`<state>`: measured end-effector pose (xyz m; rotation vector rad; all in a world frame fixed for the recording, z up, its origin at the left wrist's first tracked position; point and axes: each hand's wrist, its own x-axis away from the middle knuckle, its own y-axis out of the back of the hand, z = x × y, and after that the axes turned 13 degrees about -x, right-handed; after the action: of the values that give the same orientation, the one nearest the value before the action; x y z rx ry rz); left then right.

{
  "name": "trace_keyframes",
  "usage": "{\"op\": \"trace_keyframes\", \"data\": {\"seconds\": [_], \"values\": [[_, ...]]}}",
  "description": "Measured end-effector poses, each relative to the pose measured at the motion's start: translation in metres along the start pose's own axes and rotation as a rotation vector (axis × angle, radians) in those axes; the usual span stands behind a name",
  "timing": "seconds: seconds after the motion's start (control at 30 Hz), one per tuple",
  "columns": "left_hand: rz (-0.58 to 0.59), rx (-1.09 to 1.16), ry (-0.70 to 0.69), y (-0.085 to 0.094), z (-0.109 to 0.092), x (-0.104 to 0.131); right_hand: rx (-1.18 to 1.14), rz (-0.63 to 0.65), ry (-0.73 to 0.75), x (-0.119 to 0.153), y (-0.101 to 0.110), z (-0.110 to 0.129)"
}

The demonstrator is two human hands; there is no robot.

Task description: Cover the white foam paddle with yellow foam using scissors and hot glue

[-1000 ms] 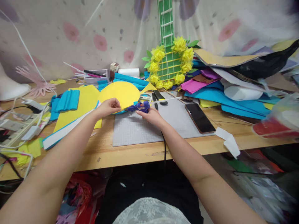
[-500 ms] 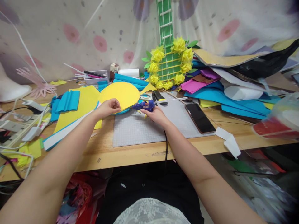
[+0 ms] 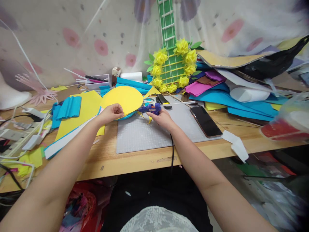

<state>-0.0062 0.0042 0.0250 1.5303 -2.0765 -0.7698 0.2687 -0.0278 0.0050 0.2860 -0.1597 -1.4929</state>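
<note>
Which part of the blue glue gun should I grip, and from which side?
Grip the blue glue gun by its handle, mostly hidden by the right hand, probably coming from the right and slightly below. Its nozzle points left toward the yellow disc, while the white glue stick juts out behind, above that hand.

Both your arms bare, converging up-frame. Your left arm point(image 3: 60, 164) runs from the lower left corner to your left hand point(image 3: 111, 113), left of centre: fingers curled, tips drawn together in a pinch. Your right arm point(image 3: 202, 161) slants from the lower right to your right hand point(image 3: 164, 118), just right of centre: grip closed, thumb pointing left. Hands near, not touching.
</note>
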Motion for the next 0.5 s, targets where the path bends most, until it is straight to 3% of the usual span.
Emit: {"op": "trace_keyframes", "data": {"seconds": [0.5], "values": [[-0.006, -0.004, 0.004, -0.0006, -0.0035, 0.0001, 0.055, -0.065, 0.014, -0.004, 0.005, -0.0028]]}}
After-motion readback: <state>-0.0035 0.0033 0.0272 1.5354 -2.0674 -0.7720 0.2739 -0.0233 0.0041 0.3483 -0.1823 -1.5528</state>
